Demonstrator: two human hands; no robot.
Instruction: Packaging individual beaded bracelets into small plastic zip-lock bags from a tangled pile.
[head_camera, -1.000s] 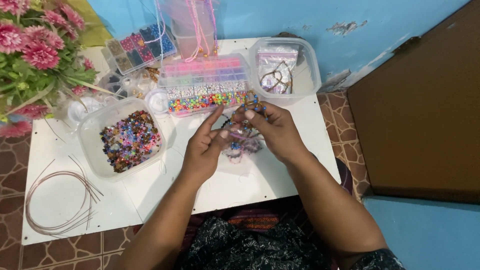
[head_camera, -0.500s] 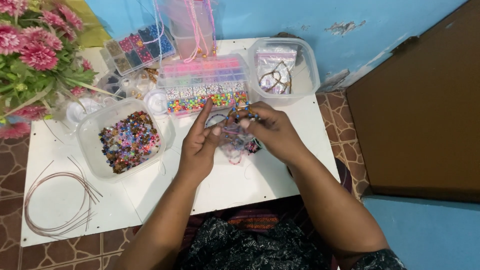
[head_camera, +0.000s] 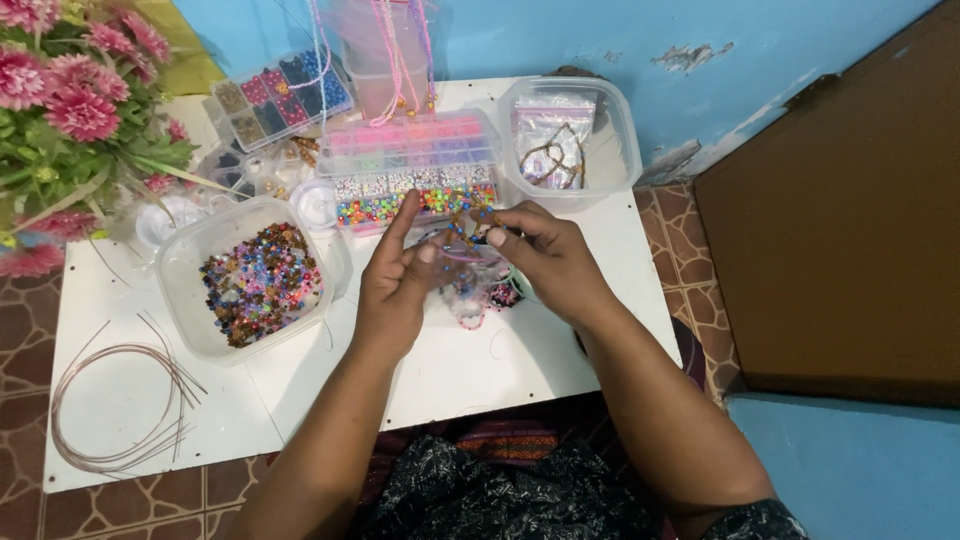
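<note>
Multicoloured beaded string (head_camera: 468, 222) is pinched between the left hand (head_camera: 392, 285) and right hand (head_camera: 545, 260) above the white table (head_camera: 480, 365).

Multicolour beads (head_camera: 262, 283), pink flowers (head_camera: 75, 105), white table (head_camera: 480, 360), blue wall (head_camera: 620, 40).

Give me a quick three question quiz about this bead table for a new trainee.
1. True or false: the left hand and right hand both hold the beaded strand.
2. Which lies nearest the left hand? A. wire coil B. tub of mixed beads C. flowers
3. What does the tub at the table's far right hold?

Key: 1 true; 2 B; 3 a clear bag.
</note>
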